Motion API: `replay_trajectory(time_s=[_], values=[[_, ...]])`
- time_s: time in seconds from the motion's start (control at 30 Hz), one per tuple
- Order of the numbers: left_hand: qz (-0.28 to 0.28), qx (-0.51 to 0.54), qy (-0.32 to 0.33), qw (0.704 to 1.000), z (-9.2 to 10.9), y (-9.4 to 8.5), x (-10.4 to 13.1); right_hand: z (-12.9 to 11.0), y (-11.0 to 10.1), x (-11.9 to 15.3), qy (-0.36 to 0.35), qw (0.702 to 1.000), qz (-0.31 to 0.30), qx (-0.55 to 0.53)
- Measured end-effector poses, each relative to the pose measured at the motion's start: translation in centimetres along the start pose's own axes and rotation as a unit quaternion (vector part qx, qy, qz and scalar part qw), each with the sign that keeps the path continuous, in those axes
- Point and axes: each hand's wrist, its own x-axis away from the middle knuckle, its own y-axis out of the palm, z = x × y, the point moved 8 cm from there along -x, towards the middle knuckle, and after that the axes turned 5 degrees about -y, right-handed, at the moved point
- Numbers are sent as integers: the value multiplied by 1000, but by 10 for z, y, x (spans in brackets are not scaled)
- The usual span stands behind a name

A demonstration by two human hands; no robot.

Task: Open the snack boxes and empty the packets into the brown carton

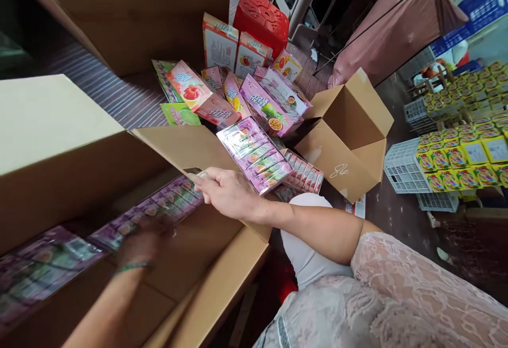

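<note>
A large open cardboard carton (222,274) fills the lower left, with purple shrink-wrapped packs of small fruit-printed boxes (47,263) in it. My left hand (143,242), a green band at its wrist, is inside the carton over a row of these packs (170,199). It is smeared by motion, so its fingers cannot be made out. My right hand (228,192) is closed at the edge of a carton flap (178,144), with a small dark patch by the thumb. Just beyond it lies another purple wrapped pack (254,152), outside the carton.
Beyond the flap are piled colourful fruit-printed boxes (270,104), beside a red plastic stool (262,19). A smaller open carton (341,136) stands right of them. Crates (405,168) of yellow packages (456,152) line the right side. A tall carton wall (159,14) rises at upper left.
</note>
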Motion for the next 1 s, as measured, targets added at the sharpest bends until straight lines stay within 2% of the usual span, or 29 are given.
replay_trajectory(time_s=[0.03,0.1,0.17,0.23,0.3,0.4,0.43,0.5,0.6,0.7,0.8,0.83,0.93,1.0], values=[[-5,-5,27,1000,0,13,6,0,-1,1,-6,1000,-1,0],[37,-25,54,998,-2,19,16,1,-3,4,-15,1000,1,-7],[111,-32,45,992,-7,4,18,7,-6,6,-7,1000,4,-18],[145,-34,23,989,-13,-18,10,13,-8,7,9,1000,4,-28],[110,-52,9,993,-19,-34,-8,15,-10,6,16,999,3,-34],[10,-90,1,996,-21,-36,-32,13,-12,4,14,999,-3,-35],[-5,-106,-4,994,-20,-35,-37,11,-12,3,11,999,-5,-33],[4,-142,-12,990,-16,-29,-37,8,-11,3,2,1000,-11,-27],[76,-157,-13,985,-10,-17,-15,4,-11,3,-13,1000,-18,-14],[142,-121,27,982,-9,1,29,-1,-12,7,-35,999,-24,3],[93,-111,111,983,-16,25,65,-6,-16,13,-56,998,-25,21],[78,-112,116,984,-23,28,70,-8,-17,15,-61,997,-26,24],[45,-88,39,994,-54,25,67,-11,-22,21,-75,997,-23,27],[0,-51,-4,999,-65,22,59,-13,-24,24,-87,995,-23,33]])
